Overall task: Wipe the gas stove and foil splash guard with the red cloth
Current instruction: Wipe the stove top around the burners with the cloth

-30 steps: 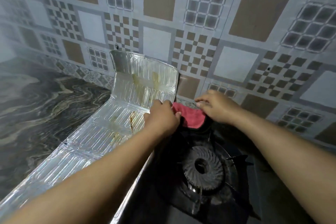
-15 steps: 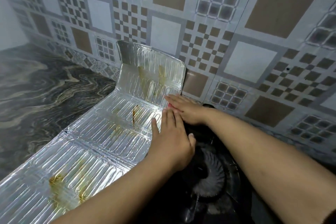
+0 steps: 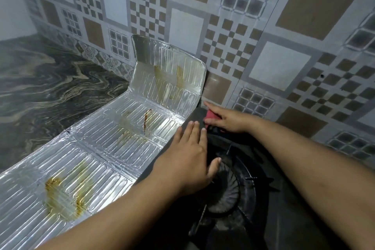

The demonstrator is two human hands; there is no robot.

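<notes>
The black gas stove [image 3: 269, 195] fills the lower right, its round burner [image 3: 225, 195] in the middle. A silver foil splash guard [image 3: 113, 142] leans outward along the stove's left side, with yellow-brown grease stains; its far panel [image 3: 168, 73] stands folded up near the wall. My right hand [image 3: 225, 117] presses flat on the red cloth [image 3: 211, 116] at the stove's far left corner; only a small edge of cloth shows. My left hand [image 3: 190, 160] lies flat, fingers together, on the stove's left edge beside the foil, holding nothing.
A tiled wall [image 3: 263, 36] with brown, white and checker squares rises right behind the stove. A dark marbled countertop [image 3: 46, 91] stretches left of the foil. Pan-support prongs [image 3: 257, 178] stick up around the burner.
My left hand went from a closed grip at the foil edge to lying flat on the stove. My right hand slid the cloth into the far corner, now mostly covered. The view tilted down.
</notes>
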